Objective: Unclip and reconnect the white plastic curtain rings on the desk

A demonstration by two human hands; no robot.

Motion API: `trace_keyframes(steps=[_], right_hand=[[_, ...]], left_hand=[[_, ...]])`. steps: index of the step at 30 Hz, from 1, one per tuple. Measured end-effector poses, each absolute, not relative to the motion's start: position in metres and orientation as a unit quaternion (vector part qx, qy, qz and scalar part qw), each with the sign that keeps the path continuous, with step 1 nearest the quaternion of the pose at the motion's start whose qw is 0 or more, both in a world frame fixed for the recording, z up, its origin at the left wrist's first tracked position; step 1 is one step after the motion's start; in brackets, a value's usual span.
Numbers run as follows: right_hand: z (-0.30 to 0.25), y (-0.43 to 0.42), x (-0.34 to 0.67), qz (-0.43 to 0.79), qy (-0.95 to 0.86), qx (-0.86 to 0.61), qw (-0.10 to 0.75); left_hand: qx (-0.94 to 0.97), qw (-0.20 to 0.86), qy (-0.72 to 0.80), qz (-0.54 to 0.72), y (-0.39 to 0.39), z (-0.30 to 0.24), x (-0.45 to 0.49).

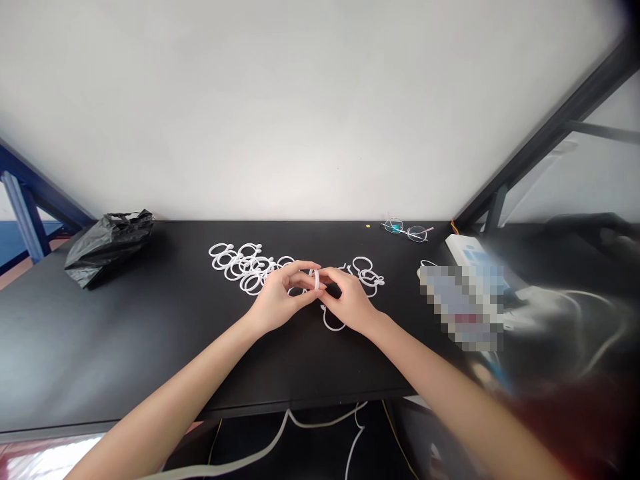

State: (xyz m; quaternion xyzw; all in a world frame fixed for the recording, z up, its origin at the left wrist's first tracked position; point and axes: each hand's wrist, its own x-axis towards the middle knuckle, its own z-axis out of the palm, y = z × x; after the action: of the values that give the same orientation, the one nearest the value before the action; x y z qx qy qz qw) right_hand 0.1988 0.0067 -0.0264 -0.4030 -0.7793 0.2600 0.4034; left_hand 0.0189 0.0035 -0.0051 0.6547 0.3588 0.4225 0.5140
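Over the middle of a black table, my left hand and my right hand meet, both pinching one small white plastic ring between their fingertips. Behind my left hand lies a heap of several white rings. A smaller cluster of white rings sits just past my right hand. Another white ring lies on the table, partly hidden under my right wrist.
A crumpled black plastic bag rests at the far left of the table. A pair of glasses lies near the back wall. A white power strip and white cables are at the right. More cables hang below the front edge.
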Motion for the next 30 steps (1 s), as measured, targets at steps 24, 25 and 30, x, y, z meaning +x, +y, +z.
trace_keyframes(steps=[24,25,30], right_hand=[[-0.0214,0.0036,0.1978,0.263,-0.809,-0.399,0.343],[-0.0211,0.0034,0.1978,0.264,-0.809,-0.399,0.341],[-0.0214,0.0035,0.198,0.266,-0.81,-0.4,0.336]], left_hand=[[0.667,0.505,0.355,0.416,0.0029,-0.0039,0.0196],[0.669,0.504,0.355,0.415,0.003,-0.004,0.0198],[0.683,0.488,0.355,0.411,0.0034,-0.0066,0.0198]])
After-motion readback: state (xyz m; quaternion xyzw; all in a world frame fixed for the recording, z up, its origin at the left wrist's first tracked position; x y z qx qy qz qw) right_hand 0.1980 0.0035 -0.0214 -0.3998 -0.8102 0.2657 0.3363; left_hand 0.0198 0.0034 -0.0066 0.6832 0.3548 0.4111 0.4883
